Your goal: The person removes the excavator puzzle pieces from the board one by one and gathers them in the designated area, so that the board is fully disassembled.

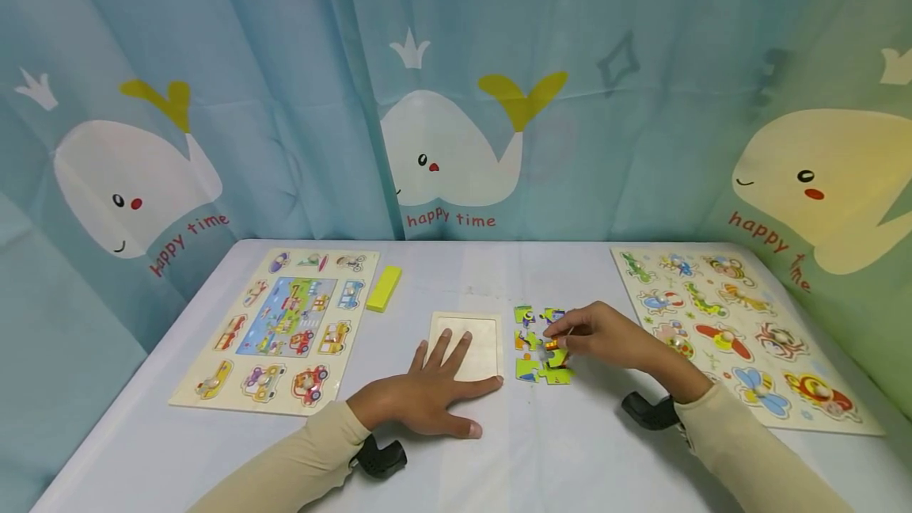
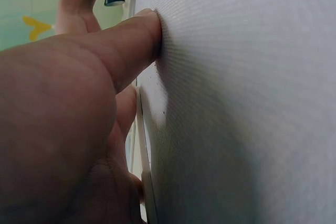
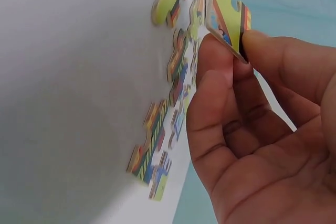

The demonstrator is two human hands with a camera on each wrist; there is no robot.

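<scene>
My left hand [image 1: 435, 404] lies spread with straight fingers over the near part of a shallow wooden puzzle tray [image 1: 487, 339]. In the left wrist view, its thumb [image 2: 134, 40] touches the white tabletop. Just right of the tray, my right hand [image 1: 606, 335] pinches a green jigsaw piece [image 3: 227, 11] with an orange-red and black edge between thumb and fingers. The piece is held up off the table. Below it lie several loose jigsaw pieces [image 1: 528, 370], in rough columns with gaps between them. The right fingers partly cover some of these in the head view.
On the left lies a wooden vehicle puzzle board [image 1: 238, 374], with a yellow block [image 1: 384, 288] beside it. An insect puzzle board [image 1: 720, 355] lies at the right, partly behind the right forearm. A whale-print curtain [image 1: 456, 38] hangs behind the table [image 1: 527, 457].
</scene>
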